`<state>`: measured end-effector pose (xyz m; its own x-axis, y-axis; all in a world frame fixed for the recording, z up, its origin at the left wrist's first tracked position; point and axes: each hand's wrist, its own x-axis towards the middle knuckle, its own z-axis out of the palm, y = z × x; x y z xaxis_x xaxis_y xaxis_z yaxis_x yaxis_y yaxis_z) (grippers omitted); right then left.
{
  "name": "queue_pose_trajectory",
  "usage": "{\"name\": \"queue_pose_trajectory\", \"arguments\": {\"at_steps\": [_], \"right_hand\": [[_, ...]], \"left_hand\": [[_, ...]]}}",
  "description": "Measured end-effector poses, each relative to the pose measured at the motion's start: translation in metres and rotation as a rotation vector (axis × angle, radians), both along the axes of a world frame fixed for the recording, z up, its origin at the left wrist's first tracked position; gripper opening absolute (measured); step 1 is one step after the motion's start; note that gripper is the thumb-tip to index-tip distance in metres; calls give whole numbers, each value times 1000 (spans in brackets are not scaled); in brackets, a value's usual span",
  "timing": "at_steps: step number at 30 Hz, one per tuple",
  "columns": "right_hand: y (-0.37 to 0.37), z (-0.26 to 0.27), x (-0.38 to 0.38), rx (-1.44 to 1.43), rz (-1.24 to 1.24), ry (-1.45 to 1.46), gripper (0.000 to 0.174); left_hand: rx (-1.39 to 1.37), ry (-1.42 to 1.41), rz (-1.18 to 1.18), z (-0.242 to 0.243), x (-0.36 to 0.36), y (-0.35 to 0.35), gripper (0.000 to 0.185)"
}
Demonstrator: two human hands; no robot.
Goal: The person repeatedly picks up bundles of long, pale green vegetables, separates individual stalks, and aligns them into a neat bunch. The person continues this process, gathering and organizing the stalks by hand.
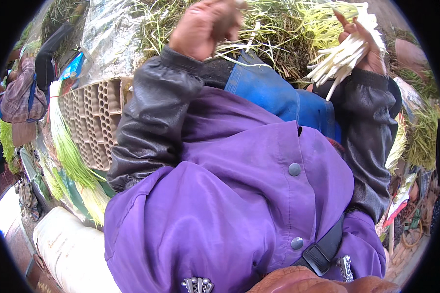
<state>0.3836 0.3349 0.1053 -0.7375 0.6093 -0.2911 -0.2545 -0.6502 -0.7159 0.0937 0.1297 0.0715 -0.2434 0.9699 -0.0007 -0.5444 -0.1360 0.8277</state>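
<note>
My left hand (205,29) is raised at the top centre, blurred, with its fingers curled over a pile of loose green and yellowish leaf stalks (275,40). Whether anything is between its fingers is unclear. My right hand (370,47), upper right, holds a bundle of white-stemmed leafy stalks (343,58). The white ends point down and left; yellow-green leaves (311,22) spread beyond them. Both arms wear dark, shiny sleeves. A blue cloth (267,88) covers my lap, below the pile.
A hollow clay brick block (95,121) stands at left, beside a tied bunch of green stalks (64,135). Clear plastic sheeting (110,40) lies behind. A white sack-like object (69,249) is lower left. A person in a plaid top (22,91) is at far left; more greens (421,135) lie right.
</note>
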Motion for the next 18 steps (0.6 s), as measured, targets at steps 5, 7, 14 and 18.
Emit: {"name": "queue_pose_trajectory", "arguments": {"at_steps": [5,7,14,18], "right_hand": [[-12,-6,-13,-58,19,19,66],[-24,-9,-24,-39,39,-25,66],[-73,-39,-60,-56,61,-109,48],[-78,-37,-63,-47,51,-63,38]], "left_hand": [[-66,-275,-81,6,-12,-14,21],[-40,-251,-157,4,-6,-11,17],[-122,176,-197,-8,46,-3,20],[-170,313,-205,-5,52,-5,21]]}}
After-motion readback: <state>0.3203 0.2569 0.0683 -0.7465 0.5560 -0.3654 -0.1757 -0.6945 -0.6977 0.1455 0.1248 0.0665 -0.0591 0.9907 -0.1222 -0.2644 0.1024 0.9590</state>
